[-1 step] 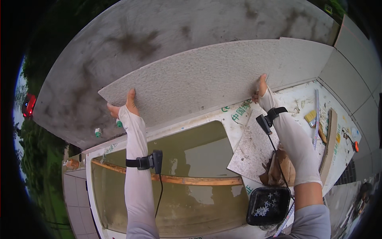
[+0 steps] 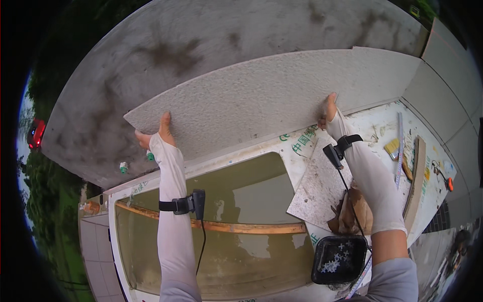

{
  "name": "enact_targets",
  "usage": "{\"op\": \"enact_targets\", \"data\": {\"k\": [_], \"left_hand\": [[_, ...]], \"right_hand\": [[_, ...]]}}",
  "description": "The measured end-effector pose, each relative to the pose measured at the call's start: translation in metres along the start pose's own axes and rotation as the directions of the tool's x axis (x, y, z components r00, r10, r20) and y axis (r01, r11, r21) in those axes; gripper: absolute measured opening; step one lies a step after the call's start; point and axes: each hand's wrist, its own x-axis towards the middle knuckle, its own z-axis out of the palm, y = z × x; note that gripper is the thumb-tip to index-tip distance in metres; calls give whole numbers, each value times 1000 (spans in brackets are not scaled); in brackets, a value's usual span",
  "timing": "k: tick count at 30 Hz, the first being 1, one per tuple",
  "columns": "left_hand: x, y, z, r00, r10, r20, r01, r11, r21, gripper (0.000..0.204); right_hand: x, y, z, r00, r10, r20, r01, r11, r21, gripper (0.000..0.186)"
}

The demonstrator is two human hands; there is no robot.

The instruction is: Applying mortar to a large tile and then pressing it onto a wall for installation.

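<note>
The view looks from the left of two fisheye cameras on the person's head, above the near side of the tub, facing down and forward across it. It is near: the left forearm looms over the tub, the right forearm right of it, the wall beyond it.

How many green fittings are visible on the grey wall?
2. One fitting is below-left of the left hand; the other fitting, partly covered, is beside the left sleeve. More may hide behind the panel.
</note>
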Motion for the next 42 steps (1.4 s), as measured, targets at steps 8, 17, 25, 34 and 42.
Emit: {"op": "enact_targets", "data": {"k": [8, 17, 25, 34, 42], "left_hand": [[3, -15, 2, 999, 30, -25, -28, 999, 46, 127], [-11, -25, 7, 981, 189, -47, -185, 979, 89, 125], [-36, -16, 7, 938, 331, 106, -347, 902, 255, 114], [-40, -23, 12, 828, 532, 177, -559, 759, 334, 117], [-39, -44, 9, 753, 566, 336, -655, 599, 460, 130]], "right_hand": [[-4, 8, 20, 994, -96, -53, 94, 995, -38, 113], [-85, -57, 69, 816, -566, -117, 372, 671, -642, 123], [-81, -50, 67, 763, -633, -129, 321, 545, -775, 125], [-82, -51, 69, 597, -802, -25, 414, 335, -846, 122], [-84, -43, 59, 572, -808, 138, 399, 127, -908, 129]]}}
